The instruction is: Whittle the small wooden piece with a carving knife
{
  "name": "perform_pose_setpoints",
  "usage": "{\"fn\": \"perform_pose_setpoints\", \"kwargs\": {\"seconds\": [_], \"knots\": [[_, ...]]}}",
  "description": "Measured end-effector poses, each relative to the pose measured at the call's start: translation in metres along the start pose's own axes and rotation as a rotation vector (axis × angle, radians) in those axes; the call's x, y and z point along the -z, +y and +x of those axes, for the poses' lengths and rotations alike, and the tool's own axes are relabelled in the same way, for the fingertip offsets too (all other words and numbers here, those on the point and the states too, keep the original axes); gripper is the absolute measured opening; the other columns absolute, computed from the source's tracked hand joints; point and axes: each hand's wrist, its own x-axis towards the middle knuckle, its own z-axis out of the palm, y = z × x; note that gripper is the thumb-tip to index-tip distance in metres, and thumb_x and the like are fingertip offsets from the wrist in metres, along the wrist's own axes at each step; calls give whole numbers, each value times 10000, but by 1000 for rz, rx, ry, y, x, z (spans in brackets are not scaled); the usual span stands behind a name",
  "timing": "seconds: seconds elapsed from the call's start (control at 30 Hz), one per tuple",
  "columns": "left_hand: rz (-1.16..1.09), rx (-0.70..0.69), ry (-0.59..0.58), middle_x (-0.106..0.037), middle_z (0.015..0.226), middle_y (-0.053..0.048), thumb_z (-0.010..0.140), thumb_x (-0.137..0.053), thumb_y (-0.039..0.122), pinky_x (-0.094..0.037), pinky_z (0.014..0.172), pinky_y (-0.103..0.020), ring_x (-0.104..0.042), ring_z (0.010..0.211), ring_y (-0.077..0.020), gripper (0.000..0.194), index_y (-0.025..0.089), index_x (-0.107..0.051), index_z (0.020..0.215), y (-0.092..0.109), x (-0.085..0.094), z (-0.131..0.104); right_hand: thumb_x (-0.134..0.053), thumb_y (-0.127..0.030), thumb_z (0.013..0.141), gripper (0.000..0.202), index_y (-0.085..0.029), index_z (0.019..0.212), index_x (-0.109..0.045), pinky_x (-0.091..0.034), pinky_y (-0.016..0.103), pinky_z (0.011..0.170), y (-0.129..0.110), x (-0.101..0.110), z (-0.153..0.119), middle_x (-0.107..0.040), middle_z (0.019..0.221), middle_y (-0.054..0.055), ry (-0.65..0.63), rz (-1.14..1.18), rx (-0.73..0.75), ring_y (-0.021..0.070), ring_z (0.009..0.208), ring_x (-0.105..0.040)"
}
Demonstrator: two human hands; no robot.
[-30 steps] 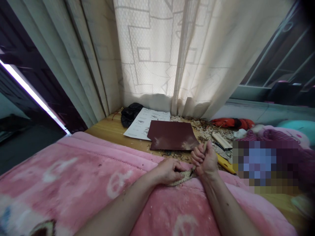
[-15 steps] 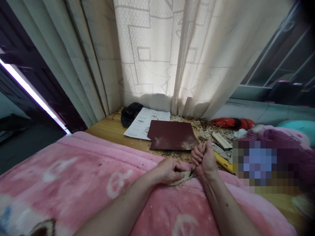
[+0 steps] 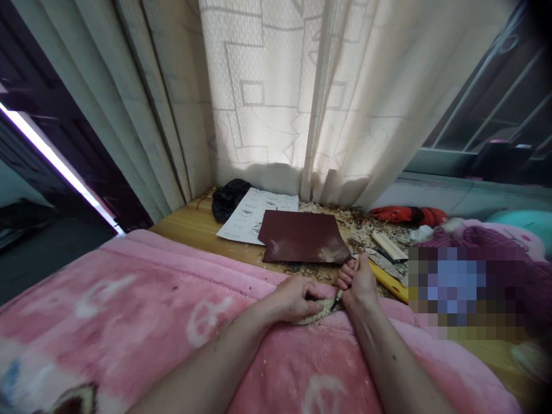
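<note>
My left hand (image 3: 297,300) is closed on a pale, rough-textured flat piece (image 3: 319,311), pressing it onto the pink blanket (image 3: 164,305). What the piece is I cannot tell; the palm hides part of it. My right hand (image 3: 359,283) is wrapped in a fist round a slim carving tool (image 3: 338,295), its light handle showing above the fist. The tool's dark tip points down and meets the right end of the pale piece. Just beyond my hands lies a dark red sheet (image 3: 302,236).
A white printed sheet (image 3: 241,221) lies partly under the red one, beside a black plastic bag (image 3: 228,198). Shavings (image 3: 353,221) litter the wooden surface (image 3: 194,230). At the right are a yellow-handled tool (image 3: 388,280), a cream block (image 3: 389,247) and a red bundle (image 3: 407,216).
My right hand has dropped slightly, tilting the tool, and more of its dark tip shows on the piece. The left hand holds its place.
</note>
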Motion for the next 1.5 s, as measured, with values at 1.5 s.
{"fn": "perform_pose_setpoints", "kwargs": {"seconds": [1.5], "knots": [[10, 30, -15, -574, 659, 4, 751, -489, 259, -322, 590, -174, -463, 621, -107, 212, 149, -665, 795, 0, -1, 0, -407, -529, 764, 447, -191, 491, -301, -113, 139, 237, -11, -3, -17, -188, 353, -89, -373, 64, 104, 48, 281, -102]]}}
